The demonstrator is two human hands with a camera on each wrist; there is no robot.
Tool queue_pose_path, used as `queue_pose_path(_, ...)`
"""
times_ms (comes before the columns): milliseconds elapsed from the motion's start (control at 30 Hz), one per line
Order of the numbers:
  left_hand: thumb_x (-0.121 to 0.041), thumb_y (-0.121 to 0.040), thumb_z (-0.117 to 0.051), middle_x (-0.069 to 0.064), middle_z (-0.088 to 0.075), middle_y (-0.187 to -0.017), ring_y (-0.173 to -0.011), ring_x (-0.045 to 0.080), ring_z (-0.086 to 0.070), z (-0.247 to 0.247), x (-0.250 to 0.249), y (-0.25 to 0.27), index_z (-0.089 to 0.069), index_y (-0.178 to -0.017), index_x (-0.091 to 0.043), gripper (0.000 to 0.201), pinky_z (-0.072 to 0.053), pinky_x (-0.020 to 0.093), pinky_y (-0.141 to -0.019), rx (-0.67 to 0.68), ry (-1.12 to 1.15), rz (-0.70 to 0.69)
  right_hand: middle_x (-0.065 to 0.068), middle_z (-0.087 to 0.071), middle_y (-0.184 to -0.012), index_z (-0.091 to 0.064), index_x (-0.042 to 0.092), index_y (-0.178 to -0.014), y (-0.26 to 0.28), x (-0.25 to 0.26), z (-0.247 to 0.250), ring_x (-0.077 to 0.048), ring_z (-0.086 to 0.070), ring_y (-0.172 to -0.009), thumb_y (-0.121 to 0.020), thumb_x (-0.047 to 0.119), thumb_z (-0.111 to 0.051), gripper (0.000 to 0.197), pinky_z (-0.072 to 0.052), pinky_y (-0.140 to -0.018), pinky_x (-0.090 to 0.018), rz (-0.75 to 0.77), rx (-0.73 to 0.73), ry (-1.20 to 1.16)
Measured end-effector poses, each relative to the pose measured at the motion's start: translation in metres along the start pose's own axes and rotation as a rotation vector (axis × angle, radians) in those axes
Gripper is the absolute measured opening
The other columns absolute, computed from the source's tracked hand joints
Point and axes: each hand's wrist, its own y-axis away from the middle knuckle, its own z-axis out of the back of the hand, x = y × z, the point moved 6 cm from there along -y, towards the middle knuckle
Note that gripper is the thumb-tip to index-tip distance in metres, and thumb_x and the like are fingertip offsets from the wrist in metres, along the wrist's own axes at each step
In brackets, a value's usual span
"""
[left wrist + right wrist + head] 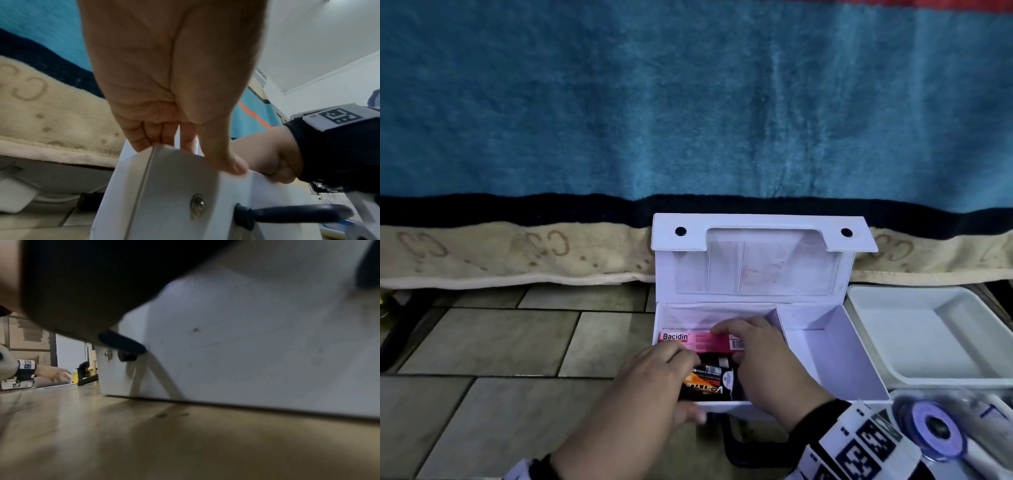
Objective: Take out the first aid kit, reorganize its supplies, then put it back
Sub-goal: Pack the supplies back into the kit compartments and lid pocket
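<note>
The white first aid kit [835, 342] stands open on the tiled floor, its lid [756, 267] leaning back against the bed. Its left compartment holds a pink Bacidin box [698, 339] and a black-and-orange packet [705, 383]; the right compartment looks bare. My left hand [671, 370] grips the kit's front-left wall [164, 194], fingers inside and thumb outside. My right hand [763, 359] reaches into the left compartment and pinches the pink box between fingers and thumb. The right wrist view shows only the kit's outer wall [246, 353], with the hand hidden.
A white tray [928, 329] lies right of the kit. In front of it sits a purple tape roll [931, 428]. The kit's black handle [736, 445] sticks out toward me. A blue blanket [688, 102] hangs behind. Tiled floor [500, 342] stretches left.
</note>
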Motion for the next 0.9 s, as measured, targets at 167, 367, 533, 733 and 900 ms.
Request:
queue_pose_path(167, -0.051, -0.047, -0.085, -0.019, -0.058, -0.108, -0.099, -0.004, -0.058, -0.002, 0.004, 0.003, -0.064, -0.108, -0.032, 0.067, -0.036, 0.007, -0.084, 0.027, -0.084, 0.022, 0.006, -0.048, -0.118, -0.055, 0.037, -0.122, 0.000, -0.001, -0.001, -0.017, -0.049, -0.115, -0.079, -0.007, -0.043, 0.062, -0.039, -0.103, -0.026, -0.008, 0.017, -0.033)
queue_pose_path(367, -0.033, -0.081, -0.067, -0.021, -0.038, -0.134, -0.125, -0.002, -0.035, -0.002, -0.003, 0.004, -0.046, -0.131, -0.034, 0.054, -0.024, 0.010, -0.101, -0.010, 0.035, 0.016, 0.006, -0.047, -0.125, -0.056, 0.035, -0.122, -0.001, -0.002, 0.000, -0.016, -0.045, -0.119, -0.081, -0.009, -0.043, 0.062, -0.037, -0.104, -0.023, 0.017, 0.021, -0.043)
queue_pose_path(533, -0.031, -0.084, -0.064, -0.021, -0.037, -0.133, -0.123, -0.003, -0.034, -0.003, -0.002, 0.006, -0.043, -0.132, -0.034, 0.052, -0.023, 0.008, -0.098, -0.017, 0.055, 0.029, 0.003, -0.042, -0.128, -0.053, 0.035, -0.128, 0.000, 0.000, 0.001, -0.016, -0.035, -0.125, -0.083, -0.004, -0.045, 0.059, -0.028, -0.109, -0.021, 0.029, 0.006, 0.013)
queue_pose_path(733, -0.027, -0.081, -0.069, -0.018, -0.043, -0.130, -0.120, 0.000, -0.041, -0.005, 0.004, 0.003, -0.049, -0.129, -0.031, 0.053, -0.025, 0.010, -0.097, -0.068, 0.065, 0.071, -0.001, -0.040, -0.127, -0.051, 0.034, -0.131, -0.001, 0.003, 0.005, -0.019, -0.032, -0.124, -0.084, -0.004, -0.044, 0.060, -0.026, -0.109, -0.020, 0.021, -0.005, 0.036)
queue_pose_path(900, -0.038, -0.032, -0.092, -0.017, -0.062, -0.093, -0.084, 0.000, -0.063, -0.005, 0.005, 0.003, -0.067, -0.092, -0.030, 0.066, -0.040, 0.010, -0.076, 0.016, -0.041, 0.103, -0.001, -0.042, -0.129, -0.049, 0.034, -0.132, 0.000, 0.004, 0.005, -0.021, -0.036, -0.122, -0.084, 0.000, -0.045, 0.059, -0.026, -0.107, -0.020, 0.037, -0.010, 0.066)
